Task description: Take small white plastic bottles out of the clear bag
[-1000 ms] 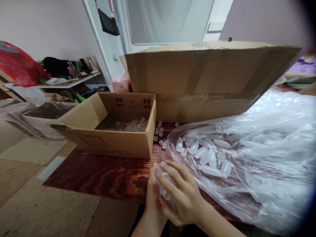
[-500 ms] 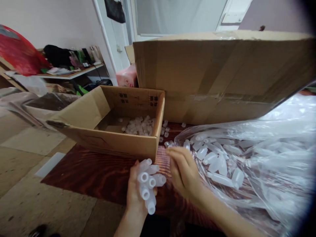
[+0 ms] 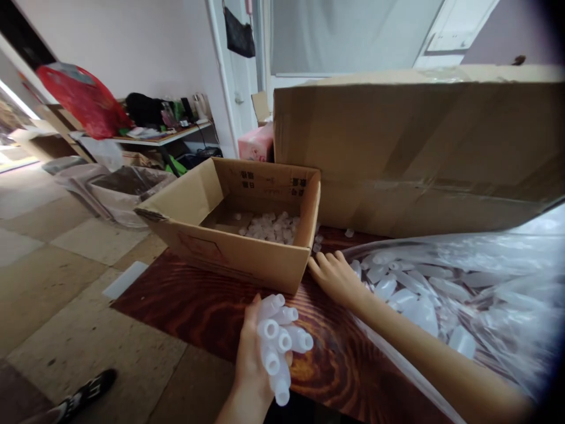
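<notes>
My left hand (image 3: 249, 359) grips a bundle of several small translucent white plastic bottles (image 3: 279, 338), their open necks pointing right, low over the dark wooden table (image 3: 185, 306). Stretched forward, my right hand (image 3: 334, 275) lies palm down on the table by the right front corner of a small open cardboard box (image 3: 241, 259); its fingers are spread beside loose white caps (image 3: 316, 242). The box holds a heap of white caps (image 3: 271, 227). A clear plastic bag (image 3: 463, 282) full of the same bottles lies to the right of my right hand.
A large cardboard carton (image 3: 419, 147) stands behind the small box and the bag. On the tiled floor at left sit plastic-lined bins (image 3: 128, 191) and a cluttered shelf (image 3: 163, 132) with a red bag (image 3: 83, 97). A shoe (image 3: 86, 391) shows at bottom left.
My two hands were together around the bottles; now the left alone holds the bundle and the right has reached forward to the caps by the box corner. The view swung left.
</notes>
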The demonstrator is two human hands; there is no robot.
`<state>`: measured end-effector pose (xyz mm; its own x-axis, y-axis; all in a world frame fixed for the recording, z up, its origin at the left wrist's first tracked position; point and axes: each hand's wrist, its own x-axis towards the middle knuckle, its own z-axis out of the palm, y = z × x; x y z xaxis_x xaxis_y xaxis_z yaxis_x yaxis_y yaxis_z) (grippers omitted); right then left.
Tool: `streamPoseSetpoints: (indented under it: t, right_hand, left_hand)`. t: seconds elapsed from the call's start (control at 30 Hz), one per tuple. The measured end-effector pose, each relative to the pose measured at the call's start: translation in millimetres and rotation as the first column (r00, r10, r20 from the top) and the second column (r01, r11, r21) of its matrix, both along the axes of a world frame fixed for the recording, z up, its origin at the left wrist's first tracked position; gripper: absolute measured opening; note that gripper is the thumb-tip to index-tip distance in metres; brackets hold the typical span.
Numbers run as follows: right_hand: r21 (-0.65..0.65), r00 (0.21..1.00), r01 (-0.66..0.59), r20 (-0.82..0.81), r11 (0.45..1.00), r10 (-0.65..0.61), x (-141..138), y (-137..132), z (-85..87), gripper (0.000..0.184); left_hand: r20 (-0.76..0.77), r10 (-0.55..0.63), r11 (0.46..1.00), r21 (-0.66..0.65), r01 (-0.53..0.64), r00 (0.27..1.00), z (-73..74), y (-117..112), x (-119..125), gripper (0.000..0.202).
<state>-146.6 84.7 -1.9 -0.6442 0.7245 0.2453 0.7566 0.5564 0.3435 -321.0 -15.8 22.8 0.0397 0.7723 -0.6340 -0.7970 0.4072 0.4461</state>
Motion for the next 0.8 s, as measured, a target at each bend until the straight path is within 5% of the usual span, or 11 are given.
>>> streamPoseSetpoints:
  t: [0.27,0.4,0.5,0.57,0.67,0.73,0.8]
  right_hand:
    - [0.067,0.975,0.067,-0.217,0.995,-0.051,7,-18,7.5,0.019]
    - [-0.028,0.867,0.217,-0.455,0.976,-0.206,5,-15,20.9,0.028]
    - [-0.273,0.468,0.226,-0.811,0.935,-0.351,8,-21,39.7,0.034]
    - [-0.326,0.189,0.227,-0.910,0.918,-0.370,14,-30,53.5,0.035]
    - [-0.283,-0.011,0.335,-0.955,0.899,-0.297,27,-46,68.2,0.035]
    - [-0.385,-0.273,0.177,-0.903,0.906,-0.331,33,-58,70.5,0.036]
    - [-0.468,-0.513,-0.165,-0.711,0.868,-0.481,36,-72,66.9,0.035]
  left_hand:
    - [-0.101,0.028,0.999,-0.023,-0.030,0.995,-7.7,-4,4,0.033]
    - [-0.123,-0.030,0.999,-0.030,0.027,0.992,-10.3,-3,6,0.035]
    - [-0.129,-0.088,0.996,-0.009,0.087,0.988,-13.1,-2,6,0.038]
    - [-0.131,-0.120,0.993,-0.030,0.117,0.984,-15.5,-2,6,0.041]
    - [-0.112,-0.166,0.985,-0.072,0.159,0.980,-16.1,-3,9,0.044]
    - [-0.101,-0.184,0.980,-0.091,0.175,0.978,-13.3,-3,14,0.043]
    - [-0.082,-0.213,0.975,-0.073,0.208,0.974,-9.5,-3,21,0.041]
